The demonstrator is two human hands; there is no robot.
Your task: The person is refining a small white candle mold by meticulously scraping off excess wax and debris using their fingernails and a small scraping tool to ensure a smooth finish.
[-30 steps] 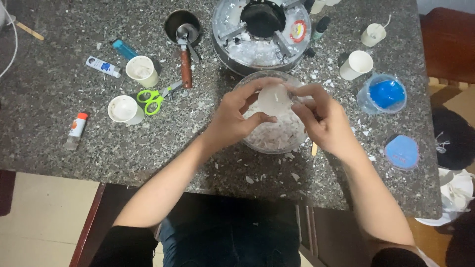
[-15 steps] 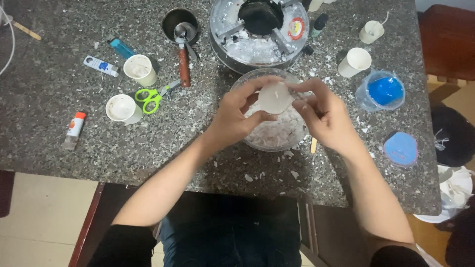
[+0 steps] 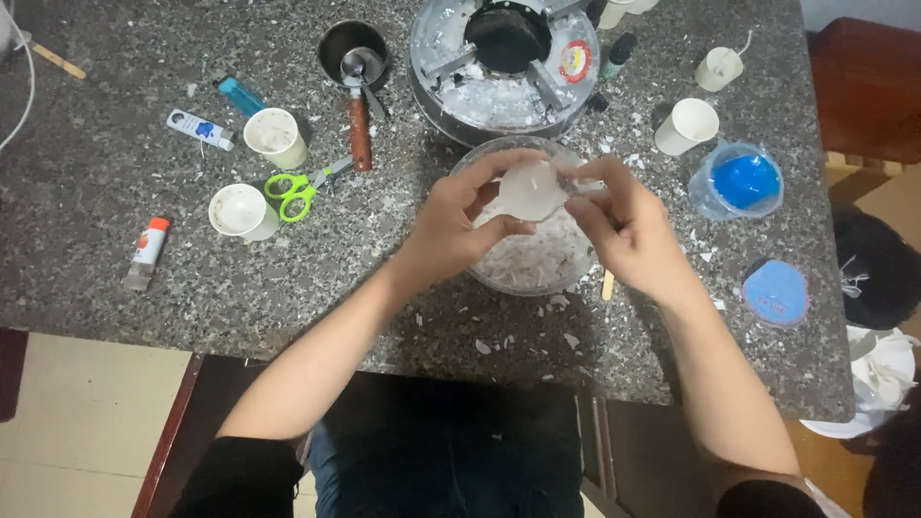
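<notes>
Head view: both hands, left hand (image 3: 451, 225) and right hand (image 3: 628, 225), grip a pale, rounded, probably wax lump (image 3: 531, 190) over a clear bowl (image 3: 480, 158) of white flakes.

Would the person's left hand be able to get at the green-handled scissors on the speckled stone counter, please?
Probably yes, once freed. The left hand grips the white waxy lump over the clear bowl, shared with the right hand. The green-handled scissors lie flat and uncovered, bare counter between.
</notes>
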